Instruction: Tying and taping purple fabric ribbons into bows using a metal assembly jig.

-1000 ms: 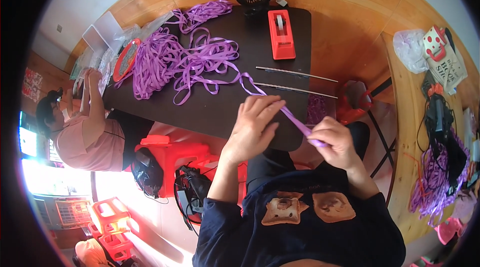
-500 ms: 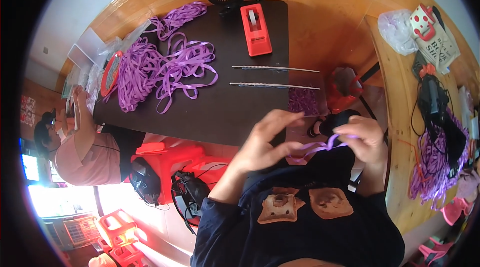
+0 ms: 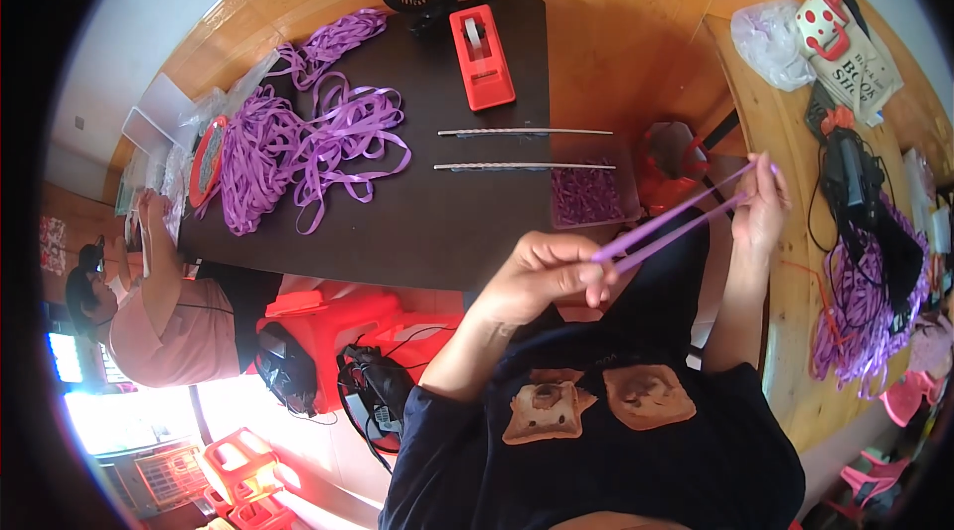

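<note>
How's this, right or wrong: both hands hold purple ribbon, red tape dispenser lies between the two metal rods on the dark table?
No: the head view shows the red tape dispenser beyond both metal rods on the dark table, not between them. The left hand and right hand hold purple ribbon.

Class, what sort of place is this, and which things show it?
Probably a small handicraft workroom: heaped purple ribbon and a red tape dispenser on a dark table, with red plastic stools beside it.
</note>
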The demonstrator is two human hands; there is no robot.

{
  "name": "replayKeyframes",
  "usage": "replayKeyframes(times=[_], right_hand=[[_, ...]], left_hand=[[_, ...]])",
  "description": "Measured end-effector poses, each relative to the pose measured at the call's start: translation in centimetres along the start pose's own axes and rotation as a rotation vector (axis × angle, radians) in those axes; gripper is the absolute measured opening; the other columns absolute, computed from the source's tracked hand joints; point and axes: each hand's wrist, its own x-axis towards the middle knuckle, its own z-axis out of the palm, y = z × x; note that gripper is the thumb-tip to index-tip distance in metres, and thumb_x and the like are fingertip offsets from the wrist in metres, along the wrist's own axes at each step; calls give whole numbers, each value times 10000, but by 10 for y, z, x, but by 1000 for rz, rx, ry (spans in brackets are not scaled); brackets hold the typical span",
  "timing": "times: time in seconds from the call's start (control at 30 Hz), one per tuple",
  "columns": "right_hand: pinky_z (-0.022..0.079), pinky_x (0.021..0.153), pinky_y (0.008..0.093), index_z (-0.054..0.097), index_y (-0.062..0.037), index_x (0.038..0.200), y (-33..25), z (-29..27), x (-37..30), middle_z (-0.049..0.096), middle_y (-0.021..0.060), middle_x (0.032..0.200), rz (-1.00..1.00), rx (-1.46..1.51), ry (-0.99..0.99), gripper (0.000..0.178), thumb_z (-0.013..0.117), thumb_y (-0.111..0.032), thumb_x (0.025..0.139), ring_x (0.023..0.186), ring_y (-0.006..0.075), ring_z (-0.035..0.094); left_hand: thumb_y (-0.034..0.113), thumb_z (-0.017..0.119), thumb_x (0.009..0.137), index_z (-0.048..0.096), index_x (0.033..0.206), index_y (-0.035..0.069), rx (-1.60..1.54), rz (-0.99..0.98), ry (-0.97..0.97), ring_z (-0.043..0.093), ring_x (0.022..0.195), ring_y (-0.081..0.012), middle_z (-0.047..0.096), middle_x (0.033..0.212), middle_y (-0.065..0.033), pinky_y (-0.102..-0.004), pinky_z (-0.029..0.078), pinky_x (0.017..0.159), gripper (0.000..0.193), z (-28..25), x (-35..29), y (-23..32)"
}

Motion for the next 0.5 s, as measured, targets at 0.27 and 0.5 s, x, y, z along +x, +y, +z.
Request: replayKeyframes(times=[0.27,0.5], right_hand=[[452,867,308,550,-64,1251,23,18,-59,554,90,1192,-3,-692,-602,588,725,-26,691,1070,182,539],[481,813,295,622,8,1112,12,52,-84,594,88,999,62,-218,-1041,404,548,161,746,939,161,593]], left_hand=[[162,471,986,644,1030,-54,-62,-34,113,591,748,-149,649,797,-94,-274,478,753,281,-6,20,-20],[241,415,1010,586,1140,-87,-121,-100,131,591,817,-175,650,899,-135,-294,472,797,392,0,19,-23]])
